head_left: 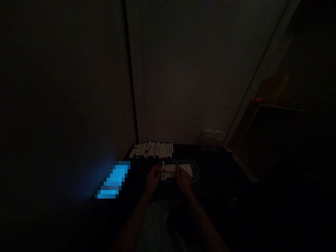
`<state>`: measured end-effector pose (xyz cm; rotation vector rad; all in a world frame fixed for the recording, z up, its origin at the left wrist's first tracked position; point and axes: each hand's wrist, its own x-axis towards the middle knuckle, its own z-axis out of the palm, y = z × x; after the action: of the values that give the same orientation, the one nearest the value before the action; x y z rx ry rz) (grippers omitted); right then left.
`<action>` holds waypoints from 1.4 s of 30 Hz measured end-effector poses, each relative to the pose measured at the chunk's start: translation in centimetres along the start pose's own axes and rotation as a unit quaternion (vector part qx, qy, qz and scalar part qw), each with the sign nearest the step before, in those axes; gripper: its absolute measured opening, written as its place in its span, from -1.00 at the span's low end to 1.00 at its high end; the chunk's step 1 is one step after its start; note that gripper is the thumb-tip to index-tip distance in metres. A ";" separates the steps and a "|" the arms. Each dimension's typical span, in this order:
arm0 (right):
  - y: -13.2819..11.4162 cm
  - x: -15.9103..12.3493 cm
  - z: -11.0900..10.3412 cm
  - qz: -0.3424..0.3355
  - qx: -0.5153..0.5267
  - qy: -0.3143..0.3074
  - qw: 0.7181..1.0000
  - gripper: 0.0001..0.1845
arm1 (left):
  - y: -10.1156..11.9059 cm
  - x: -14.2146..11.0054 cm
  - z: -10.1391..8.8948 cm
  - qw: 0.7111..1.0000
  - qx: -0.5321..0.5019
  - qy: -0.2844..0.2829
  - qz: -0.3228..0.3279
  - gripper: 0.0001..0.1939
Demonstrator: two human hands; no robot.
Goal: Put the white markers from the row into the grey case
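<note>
Left hand (152, 179) and right hand (184, 179) seem to pinch a white marker (171, 170) at opposite ends — probably for steadiness — over the clear case (195, 170) between them; more markers (153, 149) lie beyond.

Pixelated blue screen (114, 180) glowing at left, clear plastic packaging (214, 140) standing by pale wall (183, 70), orange item (274, 87) sitting far right, blurry.

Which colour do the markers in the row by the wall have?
The markers look mostly white, in the head view.
</note>
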<state>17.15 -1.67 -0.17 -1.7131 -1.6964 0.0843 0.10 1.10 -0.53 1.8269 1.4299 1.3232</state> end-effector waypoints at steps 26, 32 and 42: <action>0.1 0.0 0.2 -0.011 -0.014 -0.002 1.000 -0.56 | 0.1 0.1 -0.1 0.999 -0.036 -0.007 -0.010 -0.72; -0.2 0.1 -0.1 0.004 -0.030 -0.026 0.999 -0.53 | 0.1 0.1 -0.1 0.999 -0.046 -0.003 -0.008 -0.73; -0.5 0.1 -0.6 0.010 -0.050 -0.040 0.998 -0.46 | 0.3 0.0 -0.1 0.999 -0.025 -0.001 -0.019 -0.71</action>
<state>17.03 -1.88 0.55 -1.8218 -1.7695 0.0786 0.14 0.95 -0.21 1.7594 1.4109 1.3247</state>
